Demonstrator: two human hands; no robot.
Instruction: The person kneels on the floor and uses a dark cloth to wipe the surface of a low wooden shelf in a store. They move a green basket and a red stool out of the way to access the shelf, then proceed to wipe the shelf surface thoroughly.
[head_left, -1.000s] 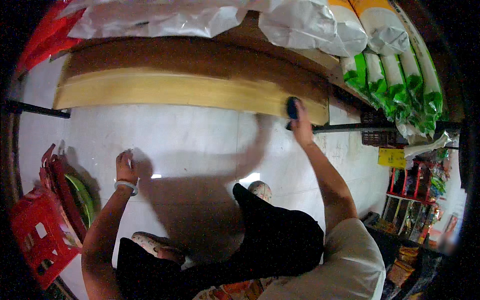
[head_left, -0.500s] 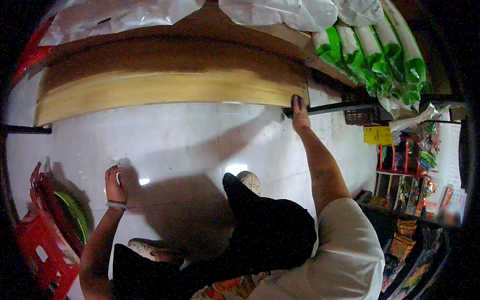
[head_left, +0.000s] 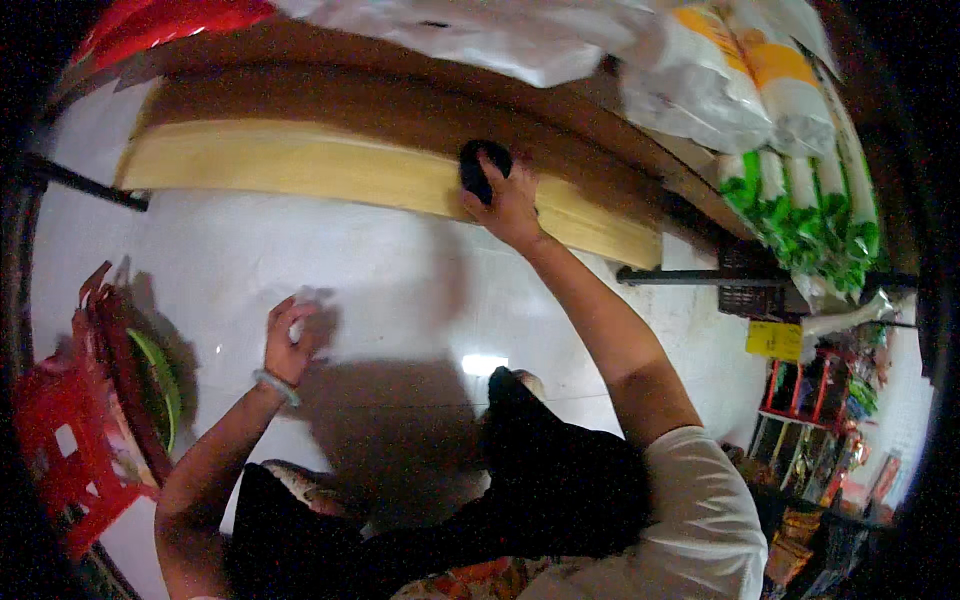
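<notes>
My right hand (head_left: 510,205) reaches forward and presses a dark, rounded pad-like thing (head_left: 485,172) onto the pale wooden shelf board (head_left: 300,155). Its fingers lie over the thing; whether it is a cloth or a sponge I cannot tell. Lower and to the left, my left hand (head_left: 288,340) hovers over the floor with curled fingers, a bracelet at the wrist. A pale, blurred bit of something shows by its fingertips, too unclear to name.
Above the board, an upper shelf holds white plastic-wrapped packs (head_left: 540,45) and green-ended packages (head_left: 800,205). A red plastic crate (head_left: 65,440) stands at the left. Dark metal bars (head_left: 690,276) flank the board. Racks of packaged goods (head_left: 810,440) fill the right side.
My right hand has slid leftward along the board from its right end, with the dark thing under it. My left hand has moved up and right. The view has shifted.
</notes>
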